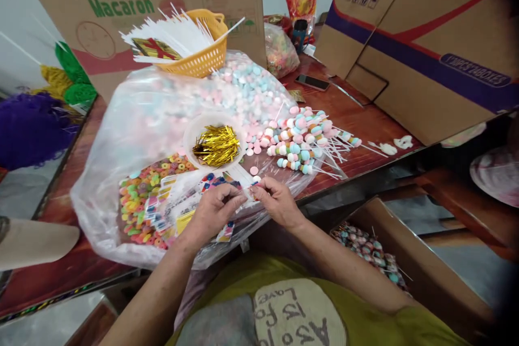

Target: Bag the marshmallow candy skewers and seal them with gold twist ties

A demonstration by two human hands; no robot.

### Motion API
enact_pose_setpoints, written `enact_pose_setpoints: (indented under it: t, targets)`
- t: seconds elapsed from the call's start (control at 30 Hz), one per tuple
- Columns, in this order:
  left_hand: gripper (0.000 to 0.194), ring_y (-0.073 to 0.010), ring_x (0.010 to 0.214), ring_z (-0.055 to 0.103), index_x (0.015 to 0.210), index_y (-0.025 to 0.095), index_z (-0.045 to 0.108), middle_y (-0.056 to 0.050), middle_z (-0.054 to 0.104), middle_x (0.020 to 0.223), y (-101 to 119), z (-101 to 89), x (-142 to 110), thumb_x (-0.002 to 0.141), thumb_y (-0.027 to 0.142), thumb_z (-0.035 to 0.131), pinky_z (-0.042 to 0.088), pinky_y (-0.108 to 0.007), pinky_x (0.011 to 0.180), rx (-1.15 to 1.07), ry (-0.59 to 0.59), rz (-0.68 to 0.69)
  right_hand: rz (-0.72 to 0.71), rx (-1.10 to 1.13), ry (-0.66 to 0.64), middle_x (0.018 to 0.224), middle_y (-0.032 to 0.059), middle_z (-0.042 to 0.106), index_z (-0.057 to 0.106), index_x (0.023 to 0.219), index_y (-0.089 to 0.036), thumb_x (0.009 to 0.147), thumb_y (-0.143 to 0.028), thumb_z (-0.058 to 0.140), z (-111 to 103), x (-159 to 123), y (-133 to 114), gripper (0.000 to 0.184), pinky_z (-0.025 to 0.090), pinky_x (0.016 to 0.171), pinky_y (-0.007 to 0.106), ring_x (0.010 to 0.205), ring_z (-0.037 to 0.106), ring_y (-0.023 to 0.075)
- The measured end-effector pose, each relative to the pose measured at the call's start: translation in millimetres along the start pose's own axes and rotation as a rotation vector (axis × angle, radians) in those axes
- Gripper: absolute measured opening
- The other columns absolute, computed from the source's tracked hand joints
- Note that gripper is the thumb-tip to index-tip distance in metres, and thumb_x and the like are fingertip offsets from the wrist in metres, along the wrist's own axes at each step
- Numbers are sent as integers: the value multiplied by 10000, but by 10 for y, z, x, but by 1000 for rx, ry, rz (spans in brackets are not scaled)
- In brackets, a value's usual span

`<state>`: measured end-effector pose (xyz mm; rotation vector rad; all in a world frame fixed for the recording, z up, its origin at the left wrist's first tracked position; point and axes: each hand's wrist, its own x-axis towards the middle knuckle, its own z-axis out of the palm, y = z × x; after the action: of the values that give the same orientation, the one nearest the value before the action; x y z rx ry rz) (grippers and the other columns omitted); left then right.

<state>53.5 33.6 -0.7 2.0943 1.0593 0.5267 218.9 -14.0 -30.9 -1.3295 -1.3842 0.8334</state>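
My left hand (219,206) and my right hand (279,201) meet over the near edge of the table, fingers closed in a pinch. Between them is a small plastic wrapper (248,190), whitish with a bit of blue and red print; the fingers hide much of it. Under and beside my left hand lies a fanned stack of printed plastic wrappers (174,200). Just beyond my hands, a white bowl (190,140) holds gold twist ties (219,145). Candy skewers (304,138) in pink, white and blue lie piled beyond my right hand.
A large clear bag (121,113) spreads over the table, with pastel candies (251,86) and ring candies (135,205). A yellow basket (206,54) holds white sticks. Cardboard boxes (405,54) stand behind, a phone (312,82) between. Below right, an open carton (438,265) contains wrapped skewers.
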Motion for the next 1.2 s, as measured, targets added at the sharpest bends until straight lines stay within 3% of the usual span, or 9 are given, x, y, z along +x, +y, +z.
enact_pose_setpoints:
  t: [0.17,0.37,0.47,0.57,0.63,0.73,0.83,1.0,1.2]
  targets:
    - [359,-130,571,530,646,177,593,-9,578,584,-73,37,52,883,364,397,402,-237,565,141,14,114,6,-20,30,595,-31,401,419,600,-198,875,-399,454,-44,91,39,342,328,592,257,607,403,120]
    - [241,-150,687,612,797,198,641,-24,674,738,-196,30,90,873,317,445,472,-249,660,34,65,99,26,-77,6,579,-29,407,431,620,-204,914,-409,389,-79,285,88,361,352,548,258,561,412,121]
    - [264,-151,669,612,781,200,634,-17,676,740,-269,7,113,881,326,424,477,-247,637,5,135,48,-78,-293,121,691,14,526,535,738,-205,911,-364,405,-406,446,124,268,402,643,289,666,489,154]
    - [249,-148,644,606,786,208,632,4,664,713,-331,-21,127,874,330,434,479,-237,616,-28,200,38,-224,-772,362,853,89,608,599,857,-193,898,-296,409,-947,683,89,220,398,778,364,830,518,216]
    - [235,-142,618,601,777,217,627,19,654,687,-367,-31,128,871,330,443,478,-223,596,-53,217,63,-232,-1116,402,975,128,624,623,911,-171,879,-239,421,-1256,847,5,215,361,803,405,927,495,257]
    - [222,-147,651,623,799,227,633,24,676,734,-417,-31,133,866,341,455,484,-212,598,-52,221,114,-99,-1527,145,1091,143,611,637,970,-155,837,-140,442,-1444,1038,-110,237,311,771,418,1001,460,286]
    - [225,-149,670,634,826,225,636,21,687,758,-409,-43,130,873,339,448,481,-211,603,-17,225,140,24,-1656,-96,955,135,649,664,887,-162,831,-107,440,-1388,1122,-101,237,297,746,394,928,494,258]
    - [310,-147,680,628,796,175,638,-16,680,740,-263,-147,3,908,331,395,467,-223,633,51,263,166,69,-1633,-131,932,175,634,667,918,-137,857,-147,415,-1303,976,-16,260,301,669,358,867,525,274]
    - [339,-135,699,607,826,160,651,-27,662,731,-374,-276,-178,920,368,401,459,-223,665,21,405,154,83,-1582,-101,1002,266,581,603,1027,-16,880,-222,398,-1363,993,41,325,273,591,337,819,551,288]
